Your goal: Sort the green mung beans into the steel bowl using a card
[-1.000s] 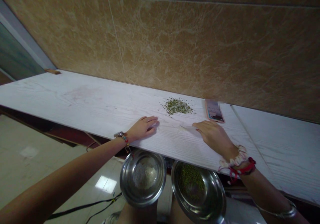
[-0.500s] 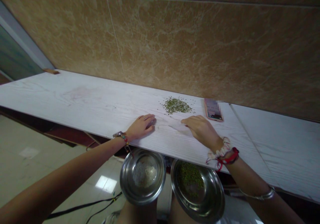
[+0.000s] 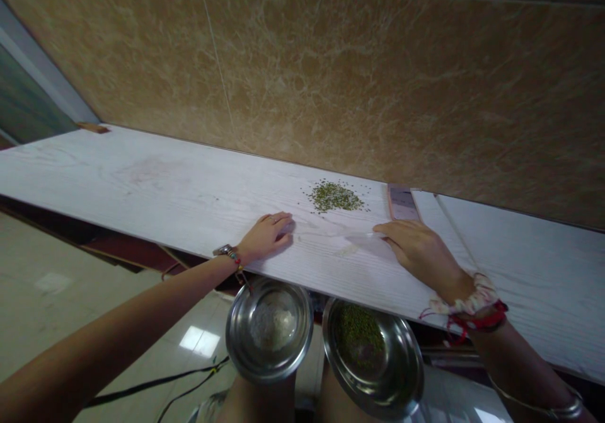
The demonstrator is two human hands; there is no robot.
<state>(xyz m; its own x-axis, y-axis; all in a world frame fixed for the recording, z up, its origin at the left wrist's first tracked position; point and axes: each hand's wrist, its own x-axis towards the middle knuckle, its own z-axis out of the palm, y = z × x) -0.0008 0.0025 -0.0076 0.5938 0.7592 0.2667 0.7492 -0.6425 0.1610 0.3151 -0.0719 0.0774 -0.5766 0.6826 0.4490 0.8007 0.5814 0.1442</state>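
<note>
My left hand (image 3: pixel 268 237) rests on the white wood-grain shelf (image 3: pixel 189 202), fingers together and thumb a little apart, with nothing visible in it. To its right, my right hand (image 3: pixel 418 249) pinches a thin, whitish, see-through flat piece (image 3: pixel 362 236), low over the shelf; its exact kind is unclear. Beyond both hands lies a loose, spread pile of small green beans (image 3: pixel 336 196). Below the shelf edge, a steel bowl (image 3: pixel 302 347) looks bare inside. Beside it, a second steel bowl (image 3: pixel 401 391) holds more green beans (image 3: pixel 357 331).
A phone (image 3: pixel 401 203) lies near the wall, partly behind my right hand. The brown marbled wall (image 3: pixel 302 82) bounds the shelf at the back. A small wooden block (image 3: pixel 93 128) sits at the far left corner. Dark straps (image 3: pixel 155 384) trail over the tiled floor.
My right hand has moved right with the thin flat piece, now covering part of the phone. My left hand stays in place. The bean pile looks unchanged.
</note>
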